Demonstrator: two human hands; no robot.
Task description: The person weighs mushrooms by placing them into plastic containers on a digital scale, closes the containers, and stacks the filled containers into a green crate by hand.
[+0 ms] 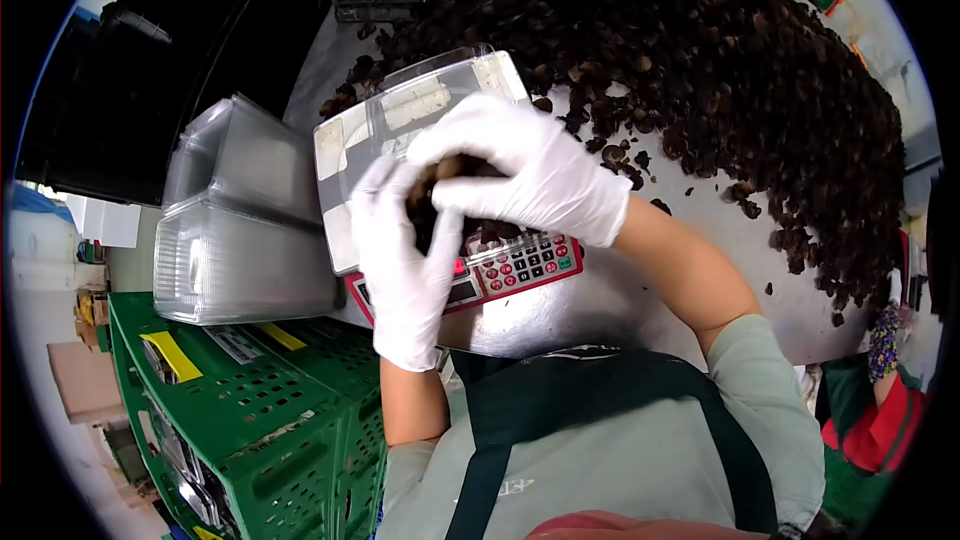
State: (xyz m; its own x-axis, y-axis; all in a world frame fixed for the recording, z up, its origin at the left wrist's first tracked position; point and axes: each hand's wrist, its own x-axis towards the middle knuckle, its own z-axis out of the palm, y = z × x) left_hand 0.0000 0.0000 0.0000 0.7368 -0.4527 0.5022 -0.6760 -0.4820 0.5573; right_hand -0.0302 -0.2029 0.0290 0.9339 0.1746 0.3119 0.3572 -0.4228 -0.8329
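Both hands wear white gloves and cup a clump of dark brown pieces between them. My left hand is curved round the clump's left side, with its thumb up. From above and the right, my right hand closes over the same pieces. Under the hands is a clear plastic container on a red scale with a keypad; the hands hide part of both. More dark pieces show just below my right hand.
A large heap of dark pieces covers the metal table's far and right side. Stacked clear containers stand at the left, above green crates. A black crate is at the upper left. Another person's patterned sleeve shows at the right.
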